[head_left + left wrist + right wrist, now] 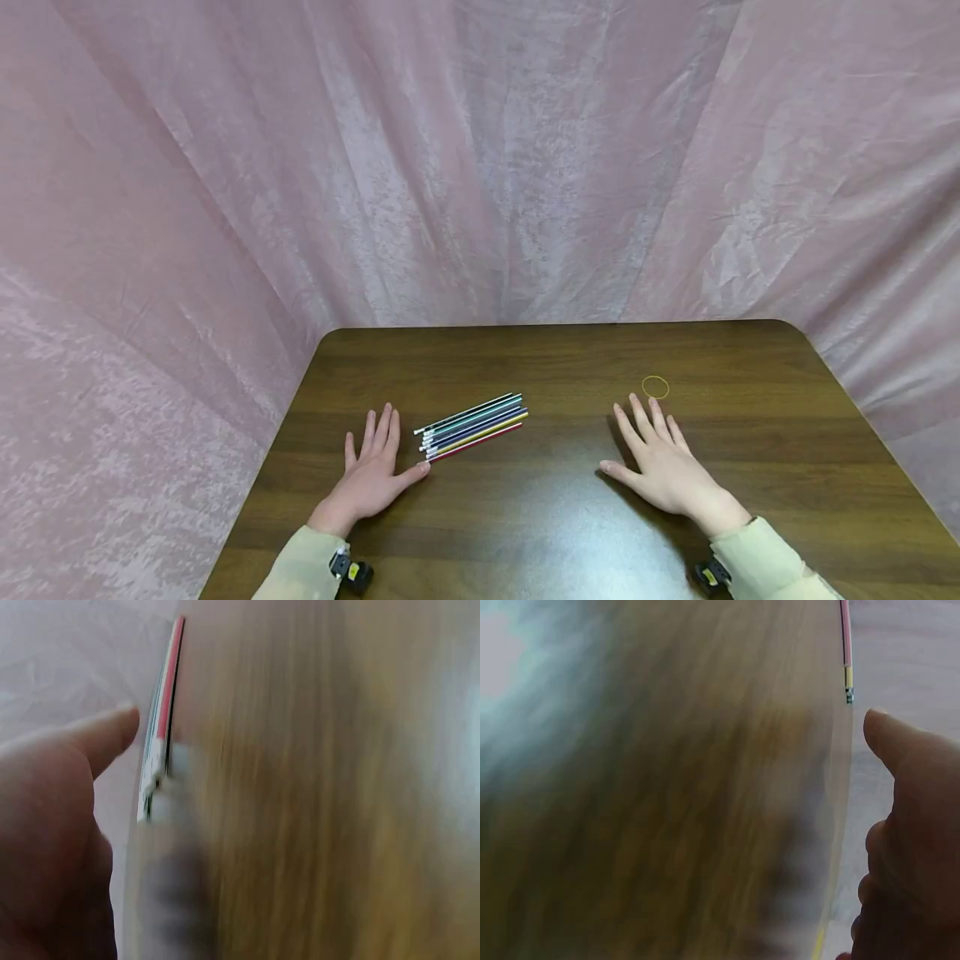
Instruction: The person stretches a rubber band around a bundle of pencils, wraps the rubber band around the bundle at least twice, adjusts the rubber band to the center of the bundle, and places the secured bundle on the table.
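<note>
Several slim pencils (480, 433) with white ends lie side by side, slanted, left of the table's middle. My left hand (367, 475) is spread just left of them, palm down, its thumb tip by the white end of the red pencil (171, 682); whether they touch I cannot tell. Over on the right, my right hand (667, 471) is spread palm down with straight fingers and holds nothing. A thin yellow rubber band (656, 377) forms a loop just beyond its fingertips. The right wrist view catches a bit of yellow at the bottom, partly cut off.
The brown wooden table (555, 358) has rounded far corners. Pink velvety curtain (480, 167) hangs behind it and along both sides. Light glares off the tabletop between the hands. Each wrist wears a small black camera (352, 572) at the sleeve cuff.
</note>
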The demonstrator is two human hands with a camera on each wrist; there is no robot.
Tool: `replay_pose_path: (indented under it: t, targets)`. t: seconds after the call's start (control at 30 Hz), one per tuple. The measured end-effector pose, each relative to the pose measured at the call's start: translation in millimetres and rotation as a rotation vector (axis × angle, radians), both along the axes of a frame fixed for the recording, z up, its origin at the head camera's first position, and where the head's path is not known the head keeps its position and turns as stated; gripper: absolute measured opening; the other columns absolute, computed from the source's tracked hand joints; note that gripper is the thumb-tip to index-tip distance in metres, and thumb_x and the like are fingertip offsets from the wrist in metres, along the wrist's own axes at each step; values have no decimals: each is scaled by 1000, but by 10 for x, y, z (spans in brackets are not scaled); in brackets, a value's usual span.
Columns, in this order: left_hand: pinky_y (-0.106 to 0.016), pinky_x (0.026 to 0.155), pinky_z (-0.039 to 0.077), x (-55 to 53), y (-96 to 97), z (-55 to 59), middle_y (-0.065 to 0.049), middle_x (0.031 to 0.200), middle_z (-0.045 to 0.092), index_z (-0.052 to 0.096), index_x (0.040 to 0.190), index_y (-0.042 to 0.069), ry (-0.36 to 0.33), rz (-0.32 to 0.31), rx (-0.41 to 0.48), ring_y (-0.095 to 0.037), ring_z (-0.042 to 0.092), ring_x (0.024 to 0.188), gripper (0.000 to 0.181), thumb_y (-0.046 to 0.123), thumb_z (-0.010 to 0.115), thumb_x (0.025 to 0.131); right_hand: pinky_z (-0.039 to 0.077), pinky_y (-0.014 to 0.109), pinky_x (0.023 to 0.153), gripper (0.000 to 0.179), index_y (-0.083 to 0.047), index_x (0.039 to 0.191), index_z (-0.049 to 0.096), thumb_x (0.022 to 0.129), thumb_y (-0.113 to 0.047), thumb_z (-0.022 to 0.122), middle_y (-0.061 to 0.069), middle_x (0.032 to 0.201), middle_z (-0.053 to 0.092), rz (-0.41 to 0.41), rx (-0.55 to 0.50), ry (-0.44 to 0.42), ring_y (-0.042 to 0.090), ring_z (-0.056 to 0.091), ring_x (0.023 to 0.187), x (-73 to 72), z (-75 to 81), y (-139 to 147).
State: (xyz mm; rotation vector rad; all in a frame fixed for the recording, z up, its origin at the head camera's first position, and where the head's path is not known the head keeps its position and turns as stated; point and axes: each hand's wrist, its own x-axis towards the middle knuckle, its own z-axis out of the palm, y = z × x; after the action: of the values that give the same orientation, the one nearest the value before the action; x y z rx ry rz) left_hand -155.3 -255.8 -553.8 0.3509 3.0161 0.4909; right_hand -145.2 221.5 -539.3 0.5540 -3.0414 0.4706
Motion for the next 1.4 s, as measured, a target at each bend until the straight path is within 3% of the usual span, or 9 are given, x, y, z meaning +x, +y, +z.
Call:
replay_pose_path:
  t: [0.3,0.53,0.67,0.93,1.27,1.4]
  targets:
    - [-68,110,-7,83,188,102,-12,166,-8,-2,158,6,-56,51,56,-37,-12,150,106,67,52,91,14,61,114,85,-9,156,30,93,-60,56,16,164,15,100,-4,14,44,7,149,-182,35,-210]
    - [-65,112,-2,76,237,38,-16,165,-8,-1,157,1,-114,107,42,-37,-10,150,103,67,47,94,21,61,113,83,-2,152,36,94,-58,56,16,162,24,206,6,8,45,15,148,-352,-12,-440]
    - [-63,114,-2,69,268,13,-17,165,-9,-1,157,-1,-127,130,55,-38,-11,150,105,68,47,93,20,58,114,84,-3,154,32,96,-59,52,15,163,21,241,36,-24,43,13,149,-443,-9,-599]
    - [-61,114,-3,49,350,-5,-18,165,-7,2,157,-2,-140,155,23,-37,-11,150,109,72,48,90,16,57,116,85,-6,156,28,95,-62,49,17,164,16,239,91,-63,42,9,150,-630,-14,-877]
    - [-60,114,-6,2,376,-147,-22,163,-10,1,155,-5,-112,188,37,-39,-12,149,116,74,51,86,12,52,118,93,-4,157,20,94,-69,43,18,165,10,205,140,-92,36,4,151,-827,-102,-1031]
    - [-61,114,-4,10,418,-118,-22,164,-9,1,155,-5,-102,196,21,-39,-12,149,115,73,51,87,10,50,119,93,-6,158,17,94,-70,40,16,165,8,198,146,-105,35,2,151,-857,-109,-1050]
